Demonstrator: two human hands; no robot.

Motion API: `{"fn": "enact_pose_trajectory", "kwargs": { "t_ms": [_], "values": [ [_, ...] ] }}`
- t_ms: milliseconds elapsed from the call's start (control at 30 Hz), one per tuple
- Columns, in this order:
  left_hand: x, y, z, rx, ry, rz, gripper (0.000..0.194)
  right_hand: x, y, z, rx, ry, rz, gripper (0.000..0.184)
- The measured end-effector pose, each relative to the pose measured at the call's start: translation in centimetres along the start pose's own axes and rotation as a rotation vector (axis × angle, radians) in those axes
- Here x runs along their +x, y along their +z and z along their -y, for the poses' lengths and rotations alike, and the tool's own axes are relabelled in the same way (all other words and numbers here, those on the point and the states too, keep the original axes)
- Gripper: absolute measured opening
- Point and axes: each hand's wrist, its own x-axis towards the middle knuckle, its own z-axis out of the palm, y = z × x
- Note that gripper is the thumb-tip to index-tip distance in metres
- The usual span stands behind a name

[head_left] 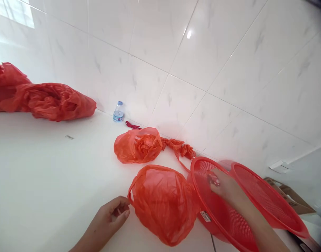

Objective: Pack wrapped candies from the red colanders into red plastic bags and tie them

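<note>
A translucent red plastic bag (163,206) stands open-mouthed on the white surface, close against a red mesh basket (206,203). At its left edge, the bag's handle loop is pinched between the fingers of my left hand (110,217). My right hand (225,185) reaches down into the basket with its fingers curled round something small, red and white, partly hidden by the fingers. Shadows and folds hide what the bag contains. Just behind it lies a second red plastic bag (139,145), crumpled and loosely open.
Large red bags (55,101) lie along the wall at left. A small water bottle (118,112) and a dark red strap (132,125) are at the wall's foot. Another red basket (268,196) and a cardboard box (294,199) stand at right. The tiled wall (150,42) bounds the back.
</note>
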Motion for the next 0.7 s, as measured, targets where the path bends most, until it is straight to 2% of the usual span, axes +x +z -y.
{"fn": "enact_pose_trajectory", "kwargs": {
  "t_ms": [67,133,200,300,367,467,600,700],
  "values": [
    [0.0,0.0,0.2,-0.003,0.004,0.009,0.018,-1.6,-1.4,4.0,0.043,-0.074,-0.032,0.007],
    [-0.1,0.0,0.3,-0.006,0.002,0.013,0.017,-3.0,-1.0,7.8,0.109,-0.212,-0.04,0.015],
    [-0.1,0.0,0.3,-0.003,0.004,0.011,0.018,-3.8,1.1,10.6,0.145,-0.387,0.029,0.023],
    [-0.2,-0.1,0.4,0.008,0.02,0.011,0.019,-3.8,5.4,12.4,0.085,-0.457,0.09,0.026],
    [-0.2,-0.1,0.4,0.015,0.03,0.002,0.02,-3.7,7.3,12.3,0.058,-0.446,0.098,0.035],
    [-0.2,-0.2,0.6,0.012,0.038,-0.021,0.021,-4.6,7.9,10.6,0.042,-0.365,0.031,0.047],
    [-0.2,-0.2,1.0,-0.01,0.048,-0.042,0.02,-7.6,7.6,6.0,-0.08,-0.228,-0.28,0.031],
    [-0.1,-0.1,1.5,0.01,0.035,-0.032,0.02,-10.3,8.4,1.1,-0.242,-0.163,-0.487,0.036]
  ]
}}
